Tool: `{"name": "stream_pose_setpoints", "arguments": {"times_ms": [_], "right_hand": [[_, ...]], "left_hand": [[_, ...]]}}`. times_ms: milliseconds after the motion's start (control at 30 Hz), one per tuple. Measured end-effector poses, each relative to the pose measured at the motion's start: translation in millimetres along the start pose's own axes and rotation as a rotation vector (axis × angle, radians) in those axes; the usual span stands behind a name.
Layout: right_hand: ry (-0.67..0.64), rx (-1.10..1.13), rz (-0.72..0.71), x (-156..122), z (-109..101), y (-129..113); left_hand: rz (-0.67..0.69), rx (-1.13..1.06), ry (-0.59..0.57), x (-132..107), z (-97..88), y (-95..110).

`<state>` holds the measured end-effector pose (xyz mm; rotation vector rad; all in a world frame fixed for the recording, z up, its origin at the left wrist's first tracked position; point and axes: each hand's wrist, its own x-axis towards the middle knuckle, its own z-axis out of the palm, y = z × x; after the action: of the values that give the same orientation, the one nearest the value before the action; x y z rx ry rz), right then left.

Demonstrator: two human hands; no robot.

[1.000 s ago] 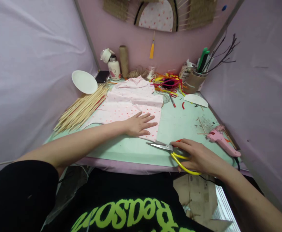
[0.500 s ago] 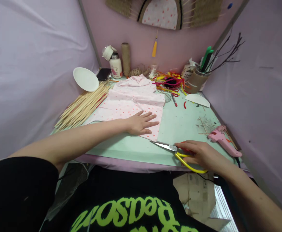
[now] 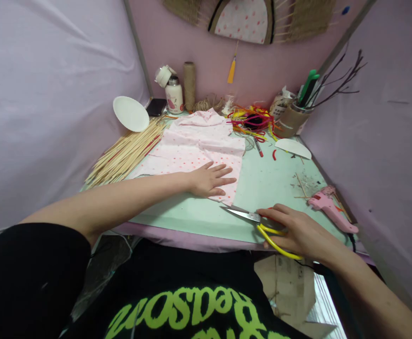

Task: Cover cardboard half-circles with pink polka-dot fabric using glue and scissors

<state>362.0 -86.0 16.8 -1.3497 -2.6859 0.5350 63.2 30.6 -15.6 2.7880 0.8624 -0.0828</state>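
Note:
My left hand (image 3: 209,179) lies flat with fingers spread on the near corner of a pink cloth with red dots (image 3: 195,146), spread over the green mat (image 3: 262,181). My right hand (image 3: 294,230) rests over the yellow handles of a pair of scissors (image 3: 259,225) at the mat's front edge, fingers curled on them. The steel blades point left toward the cloth's corner and lie close to the mat.
A bundle of bamboo sticks (image 3: 126,153) lies left of the cloth, a white paper plate (image 3: 131,113) behind it. A pink glue gun (image 3: 328,207) sits at the right. Pipe cleaners (image 3: 251,120), a cup of tools (image 3: 292,120), a twine spool (image 3: 189,84) and a bottle (image 3: 174,95) line the back.
The view has shifted a little. Both hands stay where they were, the left on the cloth and the right on the scissors.

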Motion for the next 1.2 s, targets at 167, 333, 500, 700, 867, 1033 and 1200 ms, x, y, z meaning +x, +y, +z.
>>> {"name": "stream_pose_setpoints", "arguments": {"times_ms": [167, 333, 500, 700, 867, 1033, 1200], "right_hand": [[0.011, -0.04, 0.018, -7.0, 5.3, 3.8], [0.014, -0.053, 0.018, -7.2, 5.2, 3.9], [0.035, -0.104, 0.022, -10.8, 5.6, 5.6], [0.056, -0.151, 0.031, -18.0, 3.5, 8.0], [0.052, -0.142, 0.005, -14.4, -2.1, 6.8], [-0.009, -0.133, -0.011, -1.3, -1.8, -0.8], [-0.012, -0.137, -0.003, 10.9, 1.2, -9.3]], "left_hand": [[0.003, 0.007, -0.03, 0.2, -0.3, -0.1], [0.001, -0.01, -0.025, 0.9, 0.0, -1.0], [0.001, -0.022, -0.049, 1.1, -1.3, -1.1], [-0.005, -0.038, -0.046, 1.5, -1.3, -1.5], [-0.02, -0.006, -0.102, 0.2, -6.5, 1.6], [-0.033, 0.02, -0.136, -0.2, -10.1, 4.5], [-0.036, 0.031, -0.141, 0.3, -9.2, 5.0]]}}
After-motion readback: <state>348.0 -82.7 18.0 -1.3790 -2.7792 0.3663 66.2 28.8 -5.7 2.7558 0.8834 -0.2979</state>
